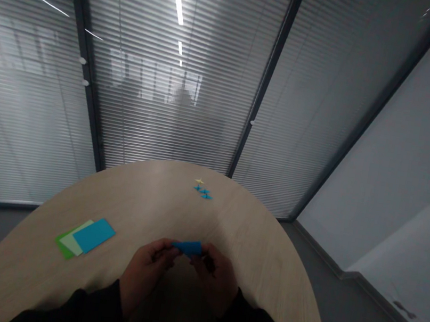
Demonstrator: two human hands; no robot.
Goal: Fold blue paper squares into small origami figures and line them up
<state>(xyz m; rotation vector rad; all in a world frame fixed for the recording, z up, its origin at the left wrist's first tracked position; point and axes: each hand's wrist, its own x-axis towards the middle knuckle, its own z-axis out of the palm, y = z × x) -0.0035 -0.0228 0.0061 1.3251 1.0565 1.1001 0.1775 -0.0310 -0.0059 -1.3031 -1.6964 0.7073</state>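
A small folded piece of blue paper [188, 247] is held between my two hands, close to the near side of the table. My left hand [148, 269] pinches its left end between thumb and fingers. At the right end, my right hand [217, 277] grips it the same way, the fingers curled. Parts of both ends are hidden by the fingertips. Left of my hands lies a fanned stack of paper: a blue sheet [94, 235] on top, a pale green sheet [76, 241] and a brighter green sheet [64, 251] beneath.
Several small blue folded paper pieces [204, 192] and one yellow folded piece [199, 181] sit near the far edge of the round wooden table [144, 199]. Beyond it stands a glass partition with blinds [180, 123]. A white wall [401, 156] rises at the right.
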